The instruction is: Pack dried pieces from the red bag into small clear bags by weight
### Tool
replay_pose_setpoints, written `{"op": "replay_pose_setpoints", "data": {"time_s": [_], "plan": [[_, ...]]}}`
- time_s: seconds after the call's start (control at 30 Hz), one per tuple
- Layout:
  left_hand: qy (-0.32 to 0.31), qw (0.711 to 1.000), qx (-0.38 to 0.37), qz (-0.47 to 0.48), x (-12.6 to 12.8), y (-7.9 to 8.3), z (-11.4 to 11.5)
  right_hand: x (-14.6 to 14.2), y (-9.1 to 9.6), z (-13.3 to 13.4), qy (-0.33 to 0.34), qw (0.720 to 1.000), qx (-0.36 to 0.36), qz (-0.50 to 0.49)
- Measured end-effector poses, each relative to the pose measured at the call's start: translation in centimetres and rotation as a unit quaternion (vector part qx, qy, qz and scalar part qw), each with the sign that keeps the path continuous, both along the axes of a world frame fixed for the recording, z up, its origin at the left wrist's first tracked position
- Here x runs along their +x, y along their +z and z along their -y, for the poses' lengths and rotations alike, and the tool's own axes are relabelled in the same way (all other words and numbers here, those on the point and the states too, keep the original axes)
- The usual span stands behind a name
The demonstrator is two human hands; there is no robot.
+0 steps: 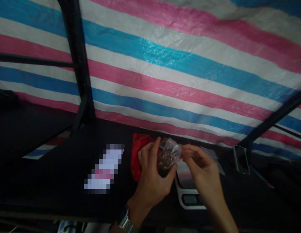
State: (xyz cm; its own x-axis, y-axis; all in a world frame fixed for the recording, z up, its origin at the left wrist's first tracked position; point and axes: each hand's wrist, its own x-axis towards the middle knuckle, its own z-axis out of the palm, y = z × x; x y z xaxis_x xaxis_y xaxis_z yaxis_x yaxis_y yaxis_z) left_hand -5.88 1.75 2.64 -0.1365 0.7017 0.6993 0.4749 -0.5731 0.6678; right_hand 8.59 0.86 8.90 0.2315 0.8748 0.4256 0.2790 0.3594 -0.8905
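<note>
A small clear plastic bag (168, 155) holding many little brownish pieces is between my two hands; what the pieces are I cannot make out. My left hand (151, 173), with a metal-banded watch (126, 223) at the wrist, has its fingers and thumb around the bag. My right hand (201, 165) pinches the bag's gathered end between thumb and fingertips. Behind my left hand lies a red plastic bag (137, 161), partly hidden. Under my right hand stands a digital scale (186, 179) with a metal plate and a small display.
A blurred-out white and pink paper (105, 170) lies on the black table (67, 168) to the left. On the right are a phone (241, 159) and a flat clear bag (214, 157). Behind rise a striped plastic sheet (165, 87) and dark metal posts (79, 58).
</note>
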Motion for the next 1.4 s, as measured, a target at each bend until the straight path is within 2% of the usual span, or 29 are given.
{"op": "replay_pose_setpoints", "data": {"time_s": [0.07,0.13,0.27,0.33,0.5,0.63,0.73,0.83,1.0,1.23,1.4], "plan": [[-0.044,0.998,-0.010,-0.032,0.6,-0.3,0.7,3.2,-0.3,0.2,-0.051,0.998,-0.028,0.000],[-0.056,0.997,-0.014,-0.055,0.9,-0.8,1.0,6.1,-1.0,0.1,-0.087,0.994,-0.063,0.014],[-0.004,0.998,-0.005,-0.055,0.9,-1.6,0.7,9.6,-3.7,-0.9,-0.082,0.983,-0.144,0.076],[0.037,0.998,0.002,-0.045,0.8,-1.7,0.4,10.4,-5.0,-1.4,-0.108,0.980,-0.134,0.103],[0.113,0.993,0.017,-0.036,1.0,-1.2,-0.2,12.2,-7.1,-1.5,-0.242,0.955,-0.090,0.149],[0.119,0.990,0.047,-0.053,1.5,-1.0,-0.1,14.1,-8.3,-0.5,-0.328,0.935,-0.069,0.112],[0.114,0.989,0.067,-0.072,2.1,-1.0,0.2,14.7,-8.9,0.0,-0.358,0.929,-0.052,0.073],[0.100,0.988,0.084,-0.084,2.7,-1.3,0.4,14.2,-9.1,0.1,-0.337,0.939,-0.025,0.064],[0.095,0.988,0.093,-0.079,3.0,-2.0,0.2,12.6,-8.7,-0.3,-0.262,0.957,0.011,0.121],[0.102,0.982,0.121,-0.104,2.3,-1.9,-0.4,12.0,-8.5,-0.3,-0.201,0.966,0.023,0.164],[0.101,0.978,0.141,-0.119,1.8,-1.8,-0.2,12.0,-8.8,-0.3,-0.185,0.964,0.021,0.188]]}}
